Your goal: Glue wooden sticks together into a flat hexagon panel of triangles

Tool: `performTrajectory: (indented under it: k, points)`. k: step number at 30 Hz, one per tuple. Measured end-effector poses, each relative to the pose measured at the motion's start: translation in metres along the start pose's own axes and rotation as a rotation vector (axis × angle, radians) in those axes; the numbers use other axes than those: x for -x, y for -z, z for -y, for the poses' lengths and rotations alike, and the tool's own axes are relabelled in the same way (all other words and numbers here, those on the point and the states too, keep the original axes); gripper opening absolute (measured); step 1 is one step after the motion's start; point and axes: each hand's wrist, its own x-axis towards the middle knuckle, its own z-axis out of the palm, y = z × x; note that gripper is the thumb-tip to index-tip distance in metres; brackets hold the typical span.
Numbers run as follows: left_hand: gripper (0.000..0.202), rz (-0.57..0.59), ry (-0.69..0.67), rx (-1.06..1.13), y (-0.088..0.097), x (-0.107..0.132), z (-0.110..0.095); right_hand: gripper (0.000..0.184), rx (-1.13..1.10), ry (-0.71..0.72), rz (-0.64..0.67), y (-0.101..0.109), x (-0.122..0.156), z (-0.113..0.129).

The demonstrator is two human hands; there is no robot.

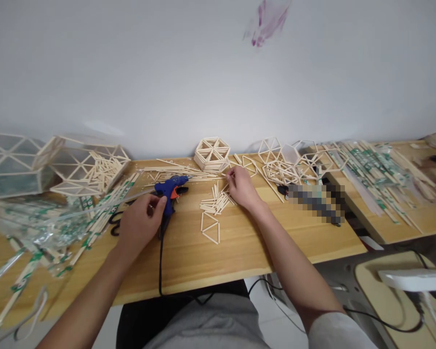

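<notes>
Left hand [141,224]: closed around the handle of the glue gun [171,188], thumb laid over it
Glue gun: blue with an orange trigger, on the counter [189,261] left of centre, nozzle pointing right
Cord [160,264]: black, runs from the gun's handle to the near edge of the counter and over it
Right hand [242,190]: palm down, fingers bent onto the far end of the loose sticks [214,201]; I cannot tell whether it pinches one
Loose sticks: a small heap between the two hands, just right of the gun
Stick diamond [210,228]: two joined triangles, flat on the counter just in front of the heap
Hexagon stack [211,152]: at the back by the wall, beyond the right hand
Flat frames [279,167]: triangles and hexagons spread right of the stack
Wrapped sticks [58,223]: piled left of the left hand
</notes>
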Motion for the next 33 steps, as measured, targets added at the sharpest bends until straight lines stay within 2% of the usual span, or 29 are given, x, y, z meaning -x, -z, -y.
performTrajectory:
  k: [3, 9, 13, 18, 33]
  points:
    - [0.04, -0.006, 0.014, 0.065, -0.006, 0.003, 0.003, 0.011, -0.019, -0.048, -0.077, 0.003, -0.001, -0.005]
    - [0.043, 0.035, 0.002, 0.122, -0.008, 0.011, 0.007, 0.014, -0.015, -0.172, -0.2, 0.005, 0.001, -0.015]
    - [0.047, 0.05, 0.007, 0.129, -0.01, 0.012, 0.008, 0.006, -0.063, -0.217, -0.199, 0.003, 0.001, -0.015]
    - [0.049, 0.067, 0.022, 0.157, -0.012, 0.013, 0.009, 0.014, -0.133, -0.249, -0.231, 0.0, 0.001, -0.012]
    - [0.049, 0.093, 0.043, 0.172, -0.01, 0.013, 0.009, 0.018, -0.267, -0.288, -0.309, -0.004, 0.0, -0.017]
